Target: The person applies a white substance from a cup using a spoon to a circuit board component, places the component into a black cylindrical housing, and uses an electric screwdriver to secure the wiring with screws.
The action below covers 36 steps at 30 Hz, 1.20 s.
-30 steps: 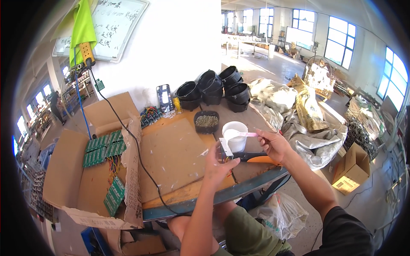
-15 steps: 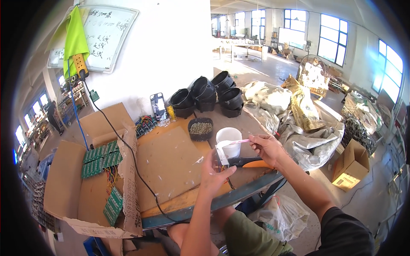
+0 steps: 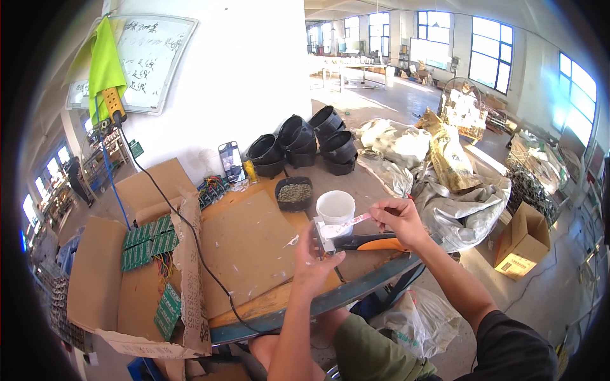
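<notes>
Between the thumb and fingers of my left hand (image 3: 310, 261) is a small whitish bracket-like piece (image 3: 325, 236), held upright over the table's near edge. My right hand (image 3: 401, 222) pinches the end of a thin, flat pinkish-white stick (image 3: 356, 221). The stick's far end meets the top of the piece and looks smeared with white. Just behind them stands a white plastic tub (image 3: 335, 206), its inside pale. Below the stick lies a tool with a black and orange handle (image 3: 381, 242), partly hidden by my hands.
A flat cardboard sheet (image 3: 251, 244) covers the table's left part. The open carton (image 3: 95, 273) there holds green circuit boards (image 3: 136, 247). Behind are a black dish of small pieces (image 3: 294, 193), several black pots (image 3: 295, 136) and a phone (image 3: 231, 162). Sacks (image 3: 470, 203) lie right.
The stick's coated end has come down from above the piece onto its top and now slants more. My right hand stays about where it was; the view has shifted slightly.
</notes>
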{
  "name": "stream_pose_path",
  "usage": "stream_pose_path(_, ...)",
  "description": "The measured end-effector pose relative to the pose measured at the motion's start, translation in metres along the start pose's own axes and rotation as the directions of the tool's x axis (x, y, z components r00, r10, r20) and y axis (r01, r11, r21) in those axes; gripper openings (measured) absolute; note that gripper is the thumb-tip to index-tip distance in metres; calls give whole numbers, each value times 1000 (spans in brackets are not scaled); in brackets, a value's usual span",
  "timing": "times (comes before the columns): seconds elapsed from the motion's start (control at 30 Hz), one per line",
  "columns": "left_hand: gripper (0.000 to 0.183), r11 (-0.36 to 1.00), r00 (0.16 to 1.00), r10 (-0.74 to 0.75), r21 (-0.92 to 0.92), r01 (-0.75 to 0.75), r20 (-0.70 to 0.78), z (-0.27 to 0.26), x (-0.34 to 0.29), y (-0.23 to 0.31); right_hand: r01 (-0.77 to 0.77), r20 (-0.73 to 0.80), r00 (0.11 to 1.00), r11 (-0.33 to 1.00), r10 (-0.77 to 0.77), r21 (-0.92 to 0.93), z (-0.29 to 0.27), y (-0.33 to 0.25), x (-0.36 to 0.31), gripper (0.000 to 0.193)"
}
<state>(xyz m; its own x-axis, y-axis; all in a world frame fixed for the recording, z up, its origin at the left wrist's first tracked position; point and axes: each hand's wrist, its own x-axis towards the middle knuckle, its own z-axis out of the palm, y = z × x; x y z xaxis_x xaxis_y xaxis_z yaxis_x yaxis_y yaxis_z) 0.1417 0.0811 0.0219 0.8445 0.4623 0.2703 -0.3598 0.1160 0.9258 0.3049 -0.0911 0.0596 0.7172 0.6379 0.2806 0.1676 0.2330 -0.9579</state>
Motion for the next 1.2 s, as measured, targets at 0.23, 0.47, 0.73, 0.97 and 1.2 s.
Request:
stream_pose_path(0.23,85,998,994,59,28,-62,95,-3,1,-4,169,-23,985,977,-173,-126,-4,0,9,10)
stream_pose_path(0.47,86,999,994,35,-10,-34,103,-2,-1,-2,149,-18,988,984,-151,-96,-7,3,7,11)
stream_pose_path(0.73,88,1000,995,21,-19,-19,94,1,-3,1,21,-14,1000,1000,-21,19,-7,4,-19,11)
stream_pose_path(0.97,87,998,995,27,-65,-21,98,2,-4,2,93,8,996,994,-93,-63,-7,-2,-14,12)
stream_pose_path(1.2,81,996,989,31,-89,-18,146,3,-6,7,171,-64,982,980,-178,-97,-12,2,12,13)
